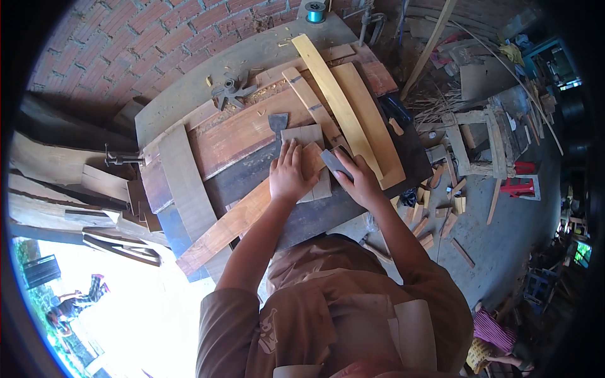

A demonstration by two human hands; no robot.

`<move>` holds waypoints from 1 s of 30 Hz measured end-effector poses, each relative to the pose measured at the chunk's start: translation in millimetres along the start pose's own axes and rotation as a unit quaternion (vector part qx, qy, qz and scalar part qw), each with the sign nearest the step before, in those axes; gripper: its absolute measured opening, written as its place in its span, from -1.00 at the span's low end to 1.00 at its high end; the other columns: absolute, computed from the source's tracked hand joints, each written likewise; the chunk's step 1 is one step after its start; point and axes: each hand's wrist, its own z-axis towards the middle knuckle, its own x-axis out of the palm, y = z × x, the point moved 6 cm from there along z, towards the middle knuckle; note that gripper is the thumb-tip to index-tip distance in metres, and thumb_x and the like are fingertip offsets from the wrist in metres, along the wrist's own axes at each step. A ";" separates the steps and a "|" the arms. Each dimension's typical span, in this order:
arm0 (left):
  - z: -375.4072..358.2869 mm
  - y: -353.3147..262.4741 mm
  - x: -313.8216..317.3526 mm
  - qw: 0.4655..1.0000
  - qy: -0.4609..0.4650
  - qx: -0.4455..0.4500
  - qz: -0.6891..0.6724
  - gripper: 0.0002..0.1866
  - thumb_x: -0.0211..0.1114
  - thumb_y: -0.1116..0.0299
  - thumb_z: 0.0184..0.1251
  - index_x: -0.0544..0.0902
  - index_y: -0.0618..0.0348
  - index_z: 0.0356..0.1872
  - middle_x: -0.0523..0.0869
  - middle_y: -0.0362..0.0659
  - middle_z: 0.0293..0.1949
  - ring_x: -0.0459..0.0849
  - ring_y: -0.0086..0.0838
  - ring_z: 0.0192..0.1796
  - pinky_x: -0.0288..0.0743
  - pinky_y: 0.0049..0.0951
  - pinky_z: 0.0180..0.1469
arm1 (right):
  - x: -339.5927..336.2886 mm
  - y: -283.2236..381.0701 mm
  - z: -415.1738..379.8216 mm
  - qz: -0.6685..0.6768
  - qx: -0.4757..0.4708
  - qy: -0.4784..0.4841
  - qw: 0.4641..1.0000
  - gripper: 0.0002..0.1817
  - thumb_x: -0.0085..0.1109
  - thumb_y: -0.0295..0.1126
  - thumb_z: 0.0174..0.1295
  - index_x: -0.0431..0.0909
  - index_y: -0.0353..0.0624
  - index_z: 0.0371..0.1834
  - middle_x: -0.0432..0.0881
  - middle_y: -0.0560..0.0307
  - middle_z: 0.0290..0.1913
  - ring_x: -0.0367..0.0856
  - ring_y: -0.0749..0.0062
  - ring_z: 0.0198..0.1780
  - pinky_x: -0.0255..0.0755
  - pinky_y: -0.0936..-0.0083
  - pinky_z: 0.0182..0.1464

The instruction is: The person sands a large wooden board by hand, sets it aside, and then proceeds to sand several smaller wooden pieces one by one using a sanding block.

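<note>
My left hand (290, 173) lies flat on a long reddish-brown board (233, 223), fingers stretched toward its far end. That board slants across the workbench toward my left side. Under its far end is a short, wide grey-brown wood piece (304, 133). In my right hand (359, 181) is a grey rectangular block (335, 164), gripped between thumb and fingers right at the board's end. A scraper with a wide dark blade (278, 121) rests just beyond my left fingers. To the right of it, a pale yellow plank (334, 94) lies lengthwise over other boards.
A dark metal star-shaped knob (233, 91) and wood shavings sit on the bench's far side. A clamp (120, 159) grips its left edge. A turquoise spool (315, 12) stands at the back. Offcuts (435, 217) litter the floor at right, near a wooden frame (482, 142). People appear at both lower corners.
</note>
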 end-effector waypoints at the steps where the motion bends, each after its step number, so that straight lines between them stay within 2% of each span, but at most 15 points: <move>1: -1.4 0.5 0.5 1.000 0.004 -0.008 -0.003 -0.18 0.31 -0.07 -0.12 0.31 0.18 0.18 0.29 -0.09 0.29 0.16 -0.28 0.37 0.19 -0.15 0.24 | 0.9 1.6 6.9 -0.026 -0.001 0.006 1.000 -0.53 0.13 -0.23 0.13 0.39 0.09 0.16 0.45 -0.07 -0.32 0.50 0.03 -0.32 0.42 0.22 -0.28; 5: 7.8 -5.1 1.3 1.000 0.001 -0.018 -0.009 -0.18 0.31 -0.06 -0.12 0.31 0.16 0.19 0.28 -0.08 0.29 0.15 -0.28 0.38 0.19 -0.14 0.24 | 17.1 11.6 75.0 -0.131 -0.045 -0.001 0.990 -0.53 0.13 -0.24 0.13 0.40 0.07 0.15 0.46 -0.09 -0.30 0.52 0.01 -0.32 0.43 0.21 -0.27; 7: 9.8 -4.8 4.0 1.000 0.013 -0.025 0.012 -0.18 0.31 -0.07 -0.11 0.30 0.16 0.20 0.27 -0.08 0.30 0.13 -0.28 0.39 0.17 -0.12 0.25 | 23.7 3.0 95.8 -0.075 -0.036 0.002 0.997 -0.54 0.13 -0.24 0.12 0.40 0.07 0.15 0.46 -0.10 -0.31 0.51 -0.01 -0.33 0.42 0.20 -0.26; 9: 9.6 -5.7 2.7 1.000 0.013 -0.026 0.006 -0.17 0.31 -0.07 -0.11 0.30 0.16 0.21 0.26 -0.08 0.30 0.13 -0.28 0.39 0.17 -0.12 0.25 | 15.3 2.3 78.1 -0.080 -0.051 -0.019 0.995 -0.52 0.14 -0.26 0.11 0.40 0.10 0.16 0.43 -0.06 -0.35 0.48 0.03 -0.39 0.39 0.21 -0.29; 11: 9.5 -5.2 2.1 1.000 0.010 -0.024 -0.007 -0.17 0.31 -0.07 -0.10 0.29 0.16 0.21 0.26 -0.07 0.31 0.12 -0.28 0.39 0.16 -0.12 0.26 | 2.5 8.8 38.0 -0.130 -0.083 0.007 0.988 -0.50 0.15 -0.27 0.10 0.39 0.14 0.18 0.41 -0.02 -0.36 0.46 0.09 -0.43 0.36 0.25 -0.33; 13: 9.2 -4.6 4.3 1.000 0.007 -0.022 -0.008 -0.16 0.31 -0.07 -0.10 0.29 0.16 0.22 0.26 -0.07 0.31 0.12 -0.27 0.39 0.15 -0.15 0.26 | -5.0 -0.3 1.5 -0.122 -0.043 0.021 0.991 -0.48 0.16 -0.27 0.09 0.38 0.18 0.19 0.39 0.02 -0.36 0.44 0.14 -0.44 0.32 0.29 -0.37; 14: 8.9 -4.9 5.3 1.000 0.004 -0.021 -0.004 -0.16 0.31 -0.07 -0.11 0.29 0.17 0.21 0.26 -0.07 0.31 0.12 -0.26 0.39 0.15 -0.16 0.26 | -1.9 -6.6 -0.2 -0.112 -0.020 0.025 0.993 -0.50 0.16 -0.27 0.08 0.40 0.19 0.17 0.40 0.03 -0.34 0.45 0.15 -0.42 0.32 0.27 -0.32; 18: 13.5 -7.8 1.9 0.999 0.019 -0.028 0.003 -0.17 0.32 -0.05 -0.11 0.29 0.16 0.21 0.26 -0.09 0.31 0.12 -0.27 0.39 0.15 -0.18 0.26 | 15.4 4.1 78.5 -0.189 -0.028 0.023 0.981 -0.49 0.14 -0.32 0.10 0.37 0.17 0.20 0.41 0.00 -0.33 0.48 0.12 -0.33 0.34 0.28 -0.23; 20: 13.3 -8.9 1.2 1.000 0.016 -0.025 -0.001 -0.17 0.32 -0.05 -0.11 0.29 0.15 0.21 0.26 -0.09 0.31 0.12 -0.28 0.39 0.15 -0.18 0.26 | 29.5 5.1 106.0 -0.166 -0.119 -0.037 0.978 -0.51 0.11 -0.32 0.13 0.37 0.17 0.19 0.40 0.01 -0.34 0.46 0.13 -0.34 0.31 0.28 -0.25; 25: 13.9 -3.6 6.5 0.999 0.005 -0.022 -0.023 -0.16 0.34 -0.04 -0.14 0.30 0.14 0.21 0.27 -0.08 0.30 0.11 -0.27 0.39 0.15 -0.16 0.26 | 2.2 4.6 32.8 -0.161 -0.050 0.011 0.986 -0.50 0.12 -0.32 0.12 0.38 0.19 0.20 0.38 -0.01 -0.34 0.45 0.10 -0.34 0.30 0.25 -0.27; 27: 14.2 -3.8 5.6 0.999 0.012 -0.031 -0.022 -0.17 0.33 -0.04 -0.13 0.30 0.15 0.21 0.29 -0.07 0.29 0.13 -0.26 0.39 0.15 -0.16 0.25 | 0.3 -7.0 9.1 -0.119 -0.015 0.018 0.993 -0.47 0.13 -0.28 0.10 0.35 0.23 0.21 0.38 0.06 -0.34 0.44 0.17 -0.33 0.22 0.27 -0.31; 30: 16.1 -6.4 2.0 0.999 -0.020 -0.025 -0.030 -0.17 0.33 -0.04 -0.15 0.31 0.14 0.19 0.30 -0.11 0.28 0.16 -0.27 0.37 0.16 -0.17 0.26 | 8.6 3.6 53.0 -0.177 -0.021 -0.001 0.984 -0.52 0.12 -0.24 0.10 0.39 0.21 0.17 0.41 0.05 -0.33 0.45 0.16 -0.33 0.22 0.23 -0.28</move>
